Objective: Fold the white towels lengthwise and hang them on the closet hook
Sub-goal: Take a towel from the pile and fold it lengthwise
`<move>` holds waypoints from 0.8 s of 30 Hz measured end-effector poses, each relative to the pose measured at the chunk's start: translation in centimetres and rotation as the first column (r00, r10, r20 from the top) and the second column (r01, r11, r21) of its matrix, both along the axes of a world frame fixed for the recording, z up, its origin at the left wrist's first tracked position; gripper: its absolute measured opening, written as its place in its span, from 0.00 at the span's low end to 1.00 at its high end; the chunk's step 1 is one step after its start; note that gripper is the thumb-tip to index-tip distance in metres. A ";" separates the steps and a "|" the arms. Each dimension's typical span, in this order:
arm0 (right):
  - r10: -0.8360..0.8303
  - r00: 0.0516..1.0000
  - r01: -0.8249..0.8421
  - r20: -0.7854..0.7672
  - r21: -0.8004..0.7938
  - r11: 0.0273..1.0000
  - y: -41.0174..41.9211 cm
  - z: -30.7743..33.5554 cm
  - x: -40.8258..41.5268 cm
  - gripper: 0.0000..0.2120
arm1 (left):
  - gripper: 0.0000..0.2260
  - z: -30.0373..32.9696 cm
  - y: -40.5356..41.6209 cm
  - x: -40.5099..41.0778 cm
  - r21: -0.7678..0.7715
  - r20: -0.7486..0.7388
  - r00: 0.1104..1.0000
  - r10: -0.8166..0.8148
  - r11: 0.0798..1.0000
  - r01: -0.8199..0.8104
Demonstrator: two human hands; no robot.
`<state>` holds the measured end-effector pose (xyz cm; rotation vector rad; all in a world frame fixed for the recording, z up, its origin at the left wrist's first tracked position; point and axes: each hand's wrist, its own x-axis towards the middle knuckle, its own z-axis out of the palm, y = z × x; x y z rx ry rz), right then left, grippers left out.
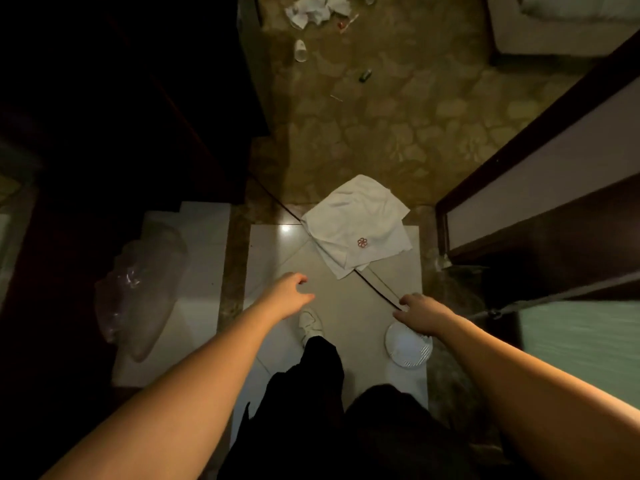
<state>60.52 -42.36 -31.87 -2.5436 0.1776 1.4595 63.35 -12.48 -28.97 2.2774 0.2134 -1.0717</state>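
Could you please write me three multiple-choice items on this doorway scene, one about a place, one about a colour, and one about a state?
1. Where does the white towel lie?
A. on the floor ahead of both hands
B. over the left forearm
C. on a hook

2. What colour is the small flower mark on the towel?
A. blue
B. red
C. green

3. How are the left hand and right hand?
A. both gripping the towel
B. one holding a shoe
C. both empty, fingers relaxed

Answers: 1 A, the towel rests on the tiles beyond the hands; 2 B, the mark shows reddish; 3 C, neither hand touches anything.
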 end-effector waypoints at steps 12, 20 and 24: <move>-0.336 0.933 0.350 -0.130 0.104 0.931 1.0 -21.1 12.7 0.24 | 0.20 -22.5 -1.5 15.0 0.006 -0.162 0.986 -0.032 0.999 0.033; -0.353 0.915 0.386 -0.197 0.165 0.908 1.3 -41.1 17.0 0.25 | 0.19 -42.7 -3.8 19.5 0.127 -0.133 0.985 -0.109 0.984 0.126; -0.465 0.859 0.507 -0.215 0.225 0.832 2.7 -48.9 18.8 0.28 | 0.17 -50.2 -5.5 21.7 0.202 -0.026 0.972 -0.234 0.951 0.234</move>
